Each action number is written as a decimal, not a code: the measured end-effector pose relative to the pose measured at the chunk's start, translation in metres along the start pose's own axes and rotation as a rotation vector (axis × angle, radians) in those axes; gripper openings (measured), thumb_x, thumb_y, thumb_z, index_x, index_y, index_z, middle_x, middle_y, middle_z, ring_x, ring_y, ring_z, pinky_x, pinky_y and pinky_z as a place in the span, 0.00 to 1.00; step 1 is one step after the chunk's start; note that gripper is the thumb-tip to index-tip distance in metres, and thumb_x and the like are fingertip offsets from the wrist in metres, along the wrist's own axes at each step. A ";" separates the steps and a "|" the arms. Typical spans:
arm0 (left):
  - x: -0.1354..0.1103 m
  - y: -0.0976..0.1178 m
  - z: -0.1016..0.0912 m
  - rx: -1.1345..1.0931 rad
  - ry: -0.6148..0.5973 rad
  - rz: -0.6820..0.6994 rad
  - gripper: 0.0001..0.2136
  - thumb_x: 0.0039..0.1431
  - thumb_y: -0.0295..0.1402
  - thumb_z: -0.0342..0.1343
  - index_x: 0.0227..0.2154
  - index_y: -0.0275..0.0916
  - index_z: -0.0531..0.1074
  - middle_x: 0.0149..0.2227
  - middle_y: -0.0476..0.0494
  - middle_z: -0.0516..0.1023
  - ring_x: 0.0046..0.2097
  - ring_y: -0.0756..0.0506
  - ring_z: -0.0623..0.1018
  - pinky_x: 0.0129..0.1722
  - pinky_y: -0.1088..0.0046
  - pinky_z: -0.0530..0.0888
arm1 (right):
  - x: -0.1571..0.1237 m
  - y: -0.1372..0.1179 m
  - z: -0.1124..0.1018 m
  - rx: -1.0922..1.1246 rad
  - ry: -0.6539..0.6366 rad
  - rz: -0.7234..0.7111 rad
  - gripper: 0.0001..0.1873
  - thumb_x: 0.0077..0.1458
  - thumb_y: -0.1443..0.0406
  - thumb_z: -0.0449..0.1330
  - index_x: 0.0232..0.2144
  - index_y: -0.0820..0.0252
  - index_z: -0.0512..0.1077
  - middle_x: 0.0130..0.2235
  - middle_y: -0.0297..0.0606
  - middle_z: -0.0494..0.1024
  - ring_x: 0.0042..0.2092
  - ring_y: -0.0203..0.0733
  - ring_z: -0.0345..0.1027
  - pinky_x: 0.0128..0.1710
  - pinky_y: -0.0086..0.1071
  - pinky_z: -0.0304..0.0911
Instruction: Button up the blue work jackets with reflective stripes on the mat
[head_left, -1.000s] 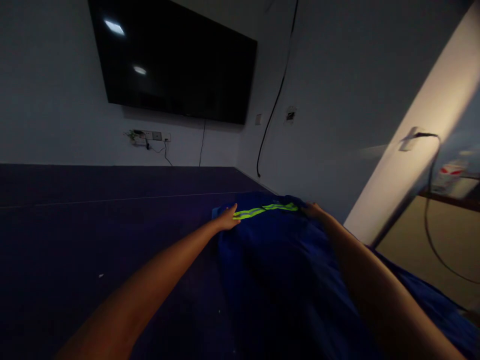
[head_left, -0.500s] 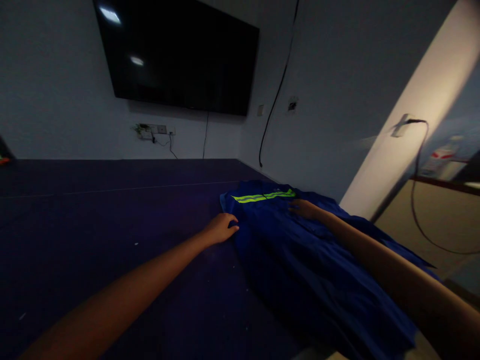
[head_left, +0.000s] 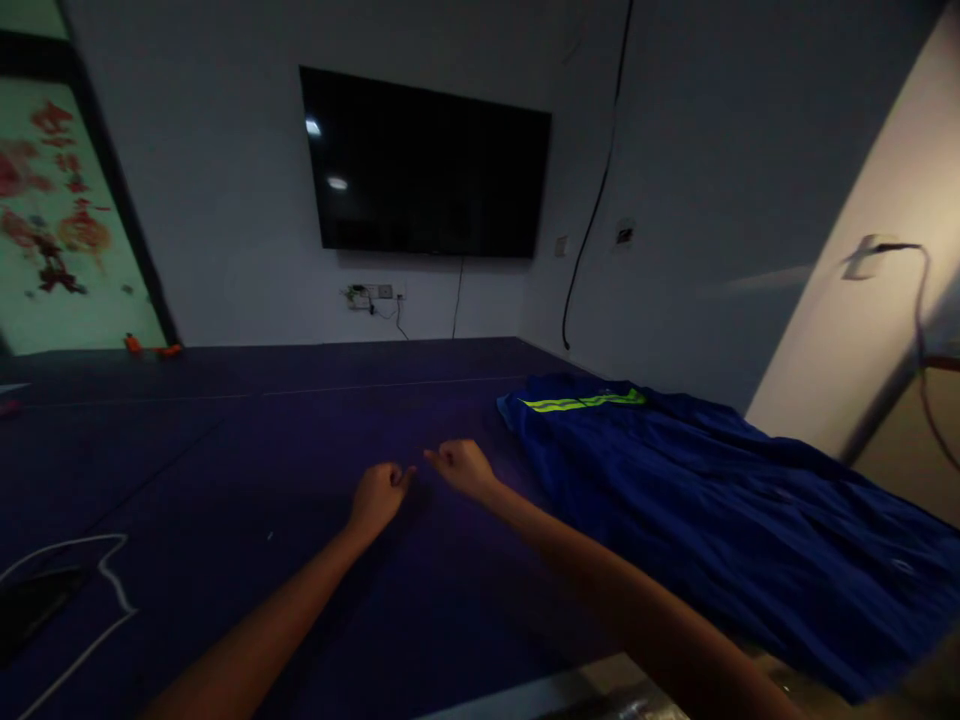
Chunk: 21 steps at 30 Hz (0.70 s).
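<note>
Over the dark blue-purple tabletop, my left hand is curled closed with its thumb sticking out to the right. Close beside it, my right hand is also curled, its thumb pointing back toward the left one. A small gap separates the two thumbs, and I see nothing held in either hand. To the right of my right hand lies a blue work garment, spread out and wrinkled, with a yellow-green reflective stripe across its far end. Neither hand touches the garment.
At the left edge lie a dark flat device and a white cable. Small orange objects sit at the far left. A black television and a hanging black cable are on the walls. A pale pillar carries a socket.
My right hand has come off the garment and moved left, close to my left hand. Both hands have curled closed. The view has turned left, bringing the device and white cable into sight.
</note>
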<state>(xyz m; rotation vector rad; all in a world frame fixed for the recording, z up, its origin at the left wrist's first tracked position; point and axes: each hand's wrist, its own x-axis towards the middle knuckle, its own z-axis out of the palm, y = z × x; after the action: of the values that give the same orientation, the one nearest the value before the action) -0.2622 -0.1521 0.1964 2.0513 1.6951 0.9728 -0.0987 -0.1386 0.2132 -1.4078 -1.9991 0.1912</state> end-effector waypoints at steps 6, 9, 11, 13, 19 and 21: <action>-0.025 -0.045 -0.002 -0.174 0.090 -0.061 0.24 0.53 0.51 0.38 0.12 0.38 0.54 0.15 0.53 0.57 0.21 0.53 0.56 0.21 0.77 0.52 | -0.026 -0.039 0.078 0.275 -0.051 0.000 0.27 0.54 0.51 0.46 0.11 0.61 0.57 0.13 0.28 0.55 0.19 0.28 0.45 0.19 0.27 0.38; -0.023 -0.051 0.006 -0.213 0.133 -0.064 0.24 0.53 0.51 0.39 0.12 0.38 0.54 0.15 0.53 0.56 0.21 0.53 0.58 0.22 0.77 0.53 | -0.029 -0.034 0.090 0.360 -0.037 0.031 0.28 0.53 0.48 0.45 0.11 0.61 0.57 0.14 0.28 0.54 0.19 0.29 0.46 0.19 0.26 0.39; -0.022 -0.052 0.010 -0.260 0.103 -0.047 0.23 0.52 0.51 0.38 0.13 0.38 0.54 0.16 0.53 0.56 0.22 0.52 0.58 0.22 0.77 0.54 | -0.028 -0.028 0.092 0.417 -0.035 0.056 0.29 0.52 0.46 0.45 0.11 0.61 0.57 0.14 0.28 0.55 0.19 0.29 0.47 0.19 0.26 0.40; -0.023 -0.052 0.012 -0.297 0.059 -0.035 0.23 0.52 0.52 0.39 0.14 0.38 0.56 0.16 0.53 0.57 0.22 0.52 0.59 0.22 0.76 0.56 | -0.028 -0.024 0.093 0.512 -0.019 0.084 0.31 0.52 0.44 0.42 0.13 0.61 0.59 0.15 0.30 0.57 0.20 0.30 0.50 0.20 0.26 0.44; -0.031 -0.046 0.010 -0.336 -0.067 -0.014 0.19 0.55 0.46 0.39 0.22 0.37 0.66 0.24 0.47 0.70 0.28 0.49 0.67 0.29 0.75 0.62 | -0.028 -0.024 0.092 0.774 0.025 0.152 0.36 0.50 0.40 0.36 0.13 0.61 0.62 0.15 0.30 0.57 0.20 0.31 0.52 0.23 0.27 0.50; -0.031 -0.044 0.009 -0.327 -0.091 -0.018 0.18 0.55 0.43 0.39 0.22 0.37 0.67 0.23 0.46 0.70 0.28 0.49 0.68 0.28 0.75 0.62 | -0.028 -0.025 0.093 0.833 0.015 0.181 0.37 0.50 0.39 0.36 0.13 0.61 0.63 0.14 0.29 0.55 0.19 0.31 0.51 0.22 0.27 0.49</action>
<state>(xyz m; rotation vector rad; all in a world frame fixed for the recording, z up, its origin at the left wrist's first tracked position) -0.2914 -0.1691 0.1528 1.8343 1.4012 1.0547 -0.1679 -0.1495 0.1424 -1.0126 -1.4807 0.9634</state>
